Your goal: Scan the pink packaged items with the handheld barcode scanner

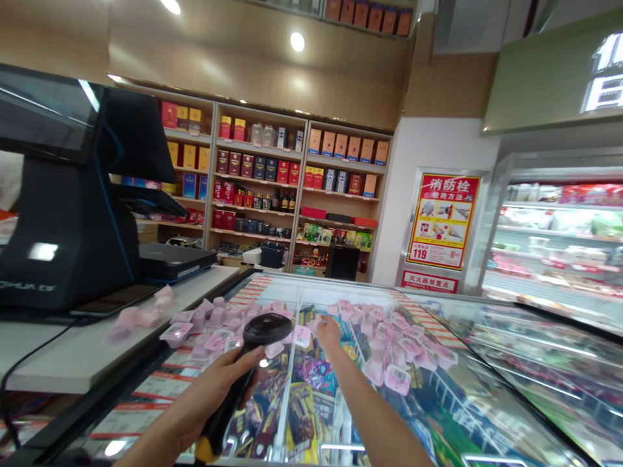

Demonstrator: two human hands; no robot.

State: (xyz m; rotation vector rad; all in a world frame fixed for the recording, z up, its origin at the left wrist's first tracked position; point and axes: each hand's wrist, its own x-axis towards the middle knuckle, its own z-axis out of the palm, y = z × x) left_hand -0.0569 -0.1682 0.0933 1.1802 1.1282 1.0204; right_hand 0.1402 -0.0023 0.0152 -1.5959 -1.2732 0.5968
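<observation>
The work looks to be partway through. Two loose groups of small pink cups lie on the glass-topped chest freezer (277, 285): a left group (214, 324) left of the frame's centre and a right group (399, 337) to the right of it. Between them, near the centre, is a single labelled pink cup (302, 336), and a small cluster of cups (146, 311) sits on the bench (58, 363) at the left. Nothing visible marks which cups are dealt with and which are left, so the share completed cannot be told.

The handheld barcode scanner (267, 329) is just left of centre in the lower half of the frame. The left hand (228, 373) is wrapped around its handle. The handle's long axis slants from the lower left, where a yellow-orange end shows, up to the right; the broad black head sits at the upper end, its rounded nose directed rightward, toward the labelled pink cup and just beside it.

The right hand (329, 334) is right of centre, fingers drawn together and apparently pinching the labelled pink cup, though blur hides the exact contact. The cup's white barcode label faces the camera.
</observation>
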